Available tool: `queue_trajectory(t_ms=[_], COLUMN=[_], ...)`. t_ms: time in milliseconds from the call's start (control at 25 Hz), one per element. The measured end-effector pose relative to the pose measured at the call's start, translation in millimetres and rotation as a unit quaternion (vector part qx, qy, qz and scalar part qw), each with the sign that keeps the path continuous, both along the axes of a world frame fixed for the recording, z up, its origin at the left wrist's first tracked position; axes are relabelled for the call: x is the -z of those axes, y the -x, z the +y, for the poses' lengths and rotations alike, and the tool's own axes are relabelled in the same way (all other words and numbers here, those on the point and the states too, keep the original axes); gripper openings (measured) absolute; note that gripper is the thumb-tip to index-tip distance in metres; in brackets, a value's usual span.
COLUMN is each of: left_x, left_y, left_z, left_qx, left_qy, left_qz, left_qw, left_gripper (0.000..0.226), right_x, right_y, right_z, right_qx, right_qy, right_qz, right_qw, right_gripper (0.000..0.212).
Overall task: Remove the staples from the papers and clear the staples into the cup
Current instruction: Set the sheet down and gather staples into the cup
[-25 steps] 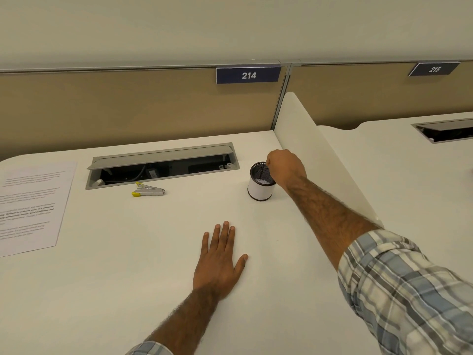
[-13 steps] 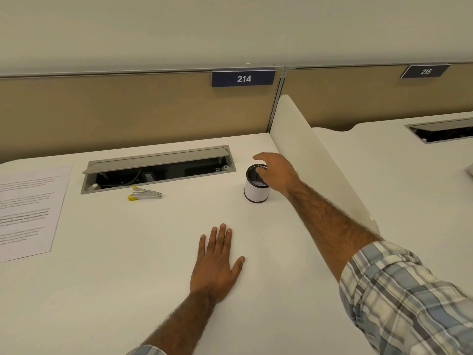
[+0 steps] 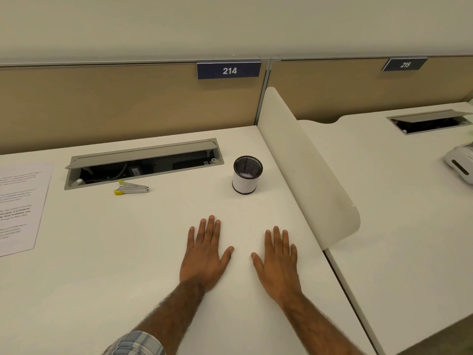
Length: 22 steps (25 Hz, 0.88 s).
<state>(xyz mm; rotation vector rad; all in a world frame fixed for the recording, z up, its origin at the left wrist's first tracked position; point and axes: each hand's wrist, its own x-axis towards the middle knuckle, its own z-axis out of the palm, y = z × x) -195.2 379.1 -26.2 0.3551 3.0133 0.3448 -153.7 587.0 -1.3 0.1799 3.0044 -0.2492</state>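
Cup (image 3: 245,179), white-sided with a dark mesh rim, is standing upright on the counter (image 3: 128,239) in the head view. Left of the cup a yellow-tipped staple remover (image 3: 131,187) is lying flat, and much farther left the papers (image 3: 19,203) are lying, cut by the frame's edge. Nearer than the cup, the left hand (image 3: 204,254) and right hand (image 3: 279,262) are resting palm-down, fingers (image 3: 211,226) straight, holding nothing.
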Motion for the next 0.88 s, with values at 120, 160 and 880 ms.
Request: queue_trajectory(t_ms=[120,160,880], left_x=[1.9,3.3,1.3], left_y=[-1.5,-1.2,-0.3], left_z=[-0.5,-0.9,-0.5], left_qx=[-0.001,-0.003,-0.001], left_qy=[0.002,0.000,-0.002], left_qz=[0.000,0.001,0.005], left_qw=[1.000,1.000,1.000], left_gripper=[0.079,0.080,0.082], right_x=[2.7,3.9,-22.8], right_y=[-3.1,-1.7,35.8], right_z=[-3.8,-5.7,-14.1], right_qx=[0.005,0.001,-0.014], right_qy=[-0.024,-0.028,0.005], right_qz=[-0.013,-0.021,-0.025], right_qw=[1.000,0.999,1.000], right_gripper=[0.081,0.082,0.055])
